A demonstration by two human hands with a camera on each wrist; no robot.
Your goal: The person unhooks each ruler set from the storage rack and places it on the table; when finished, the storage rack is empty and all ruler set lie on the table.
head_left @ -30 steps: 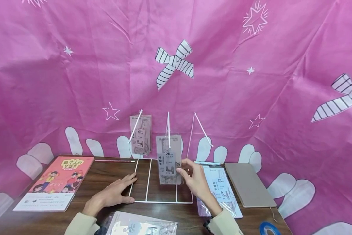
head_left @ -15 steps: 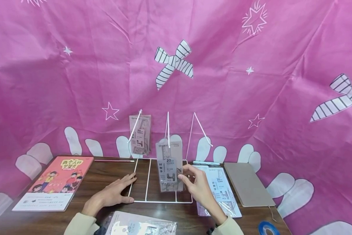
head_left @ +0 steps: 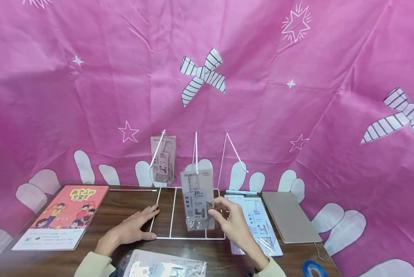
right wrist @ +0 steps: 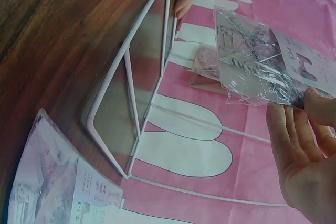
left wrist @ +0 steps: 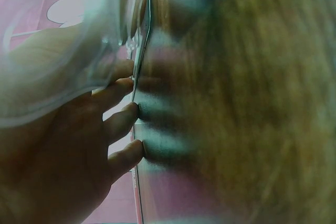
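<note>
The right hand (head_left: 232, 223) holds a clear packet of rulers (head_left: 197, 200) upright, pinching its right edge between thumb and fingers. The packet stands over the base of a white wire rack (head_left: 173, 215), in front of the middle upright wire of this rack, and its lower edge is close to the base wires; I cannot tell if it already touches them. In the right wrist view the same packet (right wrist: 262, 66) is seen tilted, with the fingertips (right wrist: 320, 103) on its printed card end.

The left hand (head_left: 134, 231) lies flat on the wooden counter (head_left: 117, 207), fingers straight and relaxed, grasping nothing. Its fingertips touch the left side wire of the rack base. The left wrist view is very blurred, but it seems to show the fingers (left wrist: 123, 121) resting against a thin wire.

A second packet of rulers (head_left: 163, 159) stands further back in the left part of the rack, leaning on a slanted wire, against the pink cloth (head_left: 89, 96) behind the counter. A third packet (head_left: 258, 225) lies flat on the counter, just to the right of the rack and partly under the right hand. A fourth packet (head_left: 165, 267) lies at the near edge, between the two sleeves.

On the left side of the counter lies a red book (head_left: 63, 217). On the right side lies a brown notebook (head_left: 290, 217), and near it, at the corner, a blue tape roll (head_left: 314, 268).
</note>
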